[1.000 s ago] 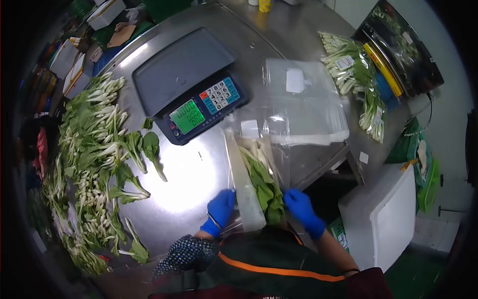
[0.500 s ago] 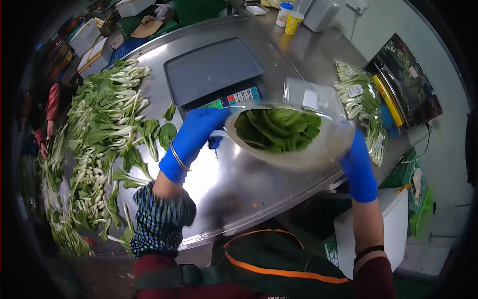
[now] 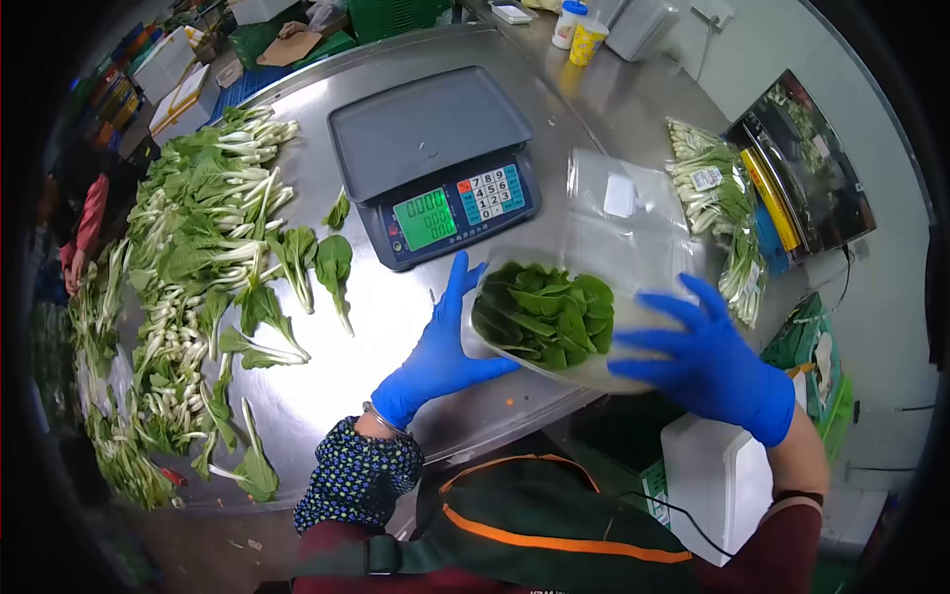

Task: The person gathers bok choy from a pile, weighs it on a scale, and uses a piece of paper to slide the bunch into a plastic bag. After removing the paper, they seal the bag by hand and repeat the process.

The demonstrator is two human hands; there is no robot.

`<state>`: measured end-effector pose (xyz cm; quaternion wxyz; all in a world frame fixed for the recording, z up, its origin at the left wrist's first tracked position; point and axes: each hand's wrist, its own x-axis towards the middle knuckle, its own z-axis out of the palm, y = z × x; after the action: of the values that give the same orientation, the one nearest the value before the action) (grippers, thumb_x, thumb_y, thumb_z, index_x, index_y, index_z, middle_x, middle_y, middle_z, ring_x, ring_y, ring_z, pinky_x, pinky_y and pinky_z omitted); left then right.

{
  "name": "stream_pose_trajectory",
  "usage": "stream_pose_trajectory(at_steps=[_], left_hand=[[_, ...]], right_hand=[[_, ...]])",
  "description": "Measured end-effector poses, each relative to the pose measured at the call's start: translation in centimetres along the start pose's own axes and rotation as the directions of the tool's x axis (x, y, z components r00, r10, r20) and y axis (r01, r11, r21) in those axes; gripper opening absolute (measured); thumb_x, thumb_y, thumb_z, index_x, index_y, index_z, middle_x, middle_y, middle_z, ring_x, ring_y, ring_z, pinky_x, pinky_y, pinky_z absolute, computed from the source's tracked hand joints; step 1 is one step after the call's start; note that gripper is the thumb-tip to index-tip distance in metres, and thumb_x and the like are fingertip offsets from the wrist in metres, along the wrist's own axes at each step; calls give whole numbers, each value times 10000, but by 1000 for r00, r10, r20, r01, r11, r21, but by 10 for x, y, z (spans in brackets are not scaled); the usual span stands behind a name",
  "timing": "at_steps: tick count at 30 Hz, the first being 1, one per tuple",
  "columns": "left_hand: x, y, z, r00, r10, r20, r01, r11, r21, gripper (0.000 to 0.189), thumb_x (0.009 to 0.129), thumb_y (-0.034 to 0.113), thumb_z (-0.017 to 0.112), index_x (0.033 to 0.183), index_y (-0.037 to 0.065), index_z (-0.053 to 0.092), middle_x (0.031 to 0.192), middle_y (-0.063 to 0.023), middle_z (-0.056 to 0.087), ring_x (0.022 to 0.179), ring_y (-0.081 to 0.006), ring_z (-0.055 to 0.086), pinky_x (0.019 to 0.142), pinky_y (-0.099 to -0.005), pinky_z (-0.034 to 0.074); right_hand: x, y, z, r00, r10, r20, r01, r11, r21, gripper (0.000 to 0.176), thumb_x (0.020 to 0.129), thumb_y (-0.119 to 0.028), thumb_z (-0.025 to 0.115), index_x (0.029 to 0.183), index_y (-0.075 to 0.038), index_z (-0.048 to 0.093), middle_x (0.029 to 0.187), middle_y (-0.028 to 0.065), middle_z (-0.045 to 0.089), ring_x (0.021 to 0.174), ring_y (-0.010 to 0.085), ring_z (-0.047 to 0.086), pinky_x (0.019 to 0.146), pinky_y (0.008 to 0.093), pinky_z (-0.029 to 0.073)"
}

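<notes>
A clear plastic bag (image 3: 584,374) of leafy greens (image 3: 544,315) is at the table's near edge, its mouth facing up and green leaves showing inside. My left hand (image 3: 435,351), in a blue glove, cups the bag's left side with thumb and fingers apart. On the other side, my right hand (image 3: 717,361), also gloved in blue, has its fingers spread against or just beside the bag; contact is hard to make out. Behind the bag lie flat clear plastic bags (image 3: 584,213) with a white label (image 3: 620,196). The lower part of the filled bag is hidden.
A digital scale (image 3: 426,144) with a lit green display stands behind. Loose bok choy (image 3: 198,247) covers the table's left side. Packed greens (image 3: 712,178) lie at right beside a dark screen-like device (image 3: 807,163). Another person's hand (image 3: 74,265) shows at far left.
The bag has moved down and left, uncovering the scale's display. Both hands have loosened from its rim and spread their fingers at its sides.
</notes>
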<state>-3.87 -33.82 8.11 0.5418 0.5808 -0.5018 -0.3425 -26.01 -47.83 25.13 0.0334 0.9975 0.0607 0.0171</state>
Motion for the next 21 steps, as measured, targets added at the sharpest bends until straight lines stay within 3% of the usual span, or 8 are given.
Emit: stream_pose_trajectory(at_steps=[3, 5, 7, 8, 10, 13, 16, 21], left_hand=[[13, -5, 3, 996, 69, 54, -73, 993, 89, 1143, 576, 309, 792, 1367, 51, 8, 1335, -205, 283, 1237, -315, 295, 1010, -401, 256], [34, 6, 17, 987, 153, 50, -150, 986, -68, 900, 640, 290, 753, 1342, 59, 239, 1297, -156, 377, 1191, -273, 372, 986, -374, 291], [73, -1, 14, 957, -92, 275, 170, 946, -276, 559, 711, 178, 664, 1220, 87, 451, 1203, -94, 487, 1111, -250, 459, 956, -351, 331], [73, 3, 17, 957, -79, 279, 160, 946, -281, 559, 711, 178, 664, 1220, 87, 451, 1203, -94, 487, 1111, -250, 459, 956, -351, 331], [57, 37, 26, 708, 490, 509, -627, 768, 132, 317, 773, 56, 533, 1078, 130, 573, 1118, -32, 549, 1079, -206, 482, 939, -375, 355], [-31, 7, 70, 424, 365, 829, -902, 249, 351, 311, 719, 150, 527, 1029, 148, 544, 1176, -54, 489, 1160, -274, 408, 976, -430, 308], [-107, -29, 69, 679, 290, 674, -672, 614, 414, 436, 698, 200, 582, 1116, 106, 500, 1157, -107, 496, 1122, -300, 430, 939, -420, 331], [-150, -74, 47, 955, -219, -201, 296, 770, 565, 510, 720, 351, 651, 1027, -34, 518, 992, -200, 526, 904, -347, 507, 748, -409, 414]], right_hand=[[-17, 21, -31, 986, 149, 73, -165, 923, 346, 357, 694, -75, 593, 1050, -91, 570, 1019, 93, 532, 1049, 253, 474, 906, 351, 362], [-70, 22, -92, 435, 883, -178, -427, 377, 822, 257, 755, -91, 528, 1006, -99, 583, 1034, 108, 543, 1045, 231, 489, 954, 409, 333], [-72, 5, -167, 300, 549, -780, -459, 800, 387, 518, 761, -133, 566, 1244, -78, 385, 1312, 202, 323, 1226, 329, 291, 996, 575, 197], [-101, 11, -188, 537, 445, -717, -302, 895, 329, 159, 764, -11, 502, 922, -10, 489, 822, 132, 528, 841, 256, 541, 877, 466, 423], [-98, 4, -161, 666, 497, -557, -521, 844, 130, 221, 765, -24, 507, 983, -43, 531, 954, 125, 527, 970, 255, 493, 903, 406, 389], [-47, -1, -49, 673, 707, -216, -695, 705, 144, 331, 771, -4, 513, 1081, -89, 588, 1162, 103, 516, 1170, 249, 398, 972, 357, 292], [-81, -16, 127, 598, 782, -178, -802, 581, -141, 510, 787, -138, 549, 1268, -83, 388, 1218, 133, 468, 1167, 309, 384, 1000, 431, 215], [-174, -129, 300, 200, 933, 298, -669, -92, 737, 298, 778, -170, 595, 1017, 3, 549, 952, 97, 573, 887, 175, 544, 793, 289, 424]])
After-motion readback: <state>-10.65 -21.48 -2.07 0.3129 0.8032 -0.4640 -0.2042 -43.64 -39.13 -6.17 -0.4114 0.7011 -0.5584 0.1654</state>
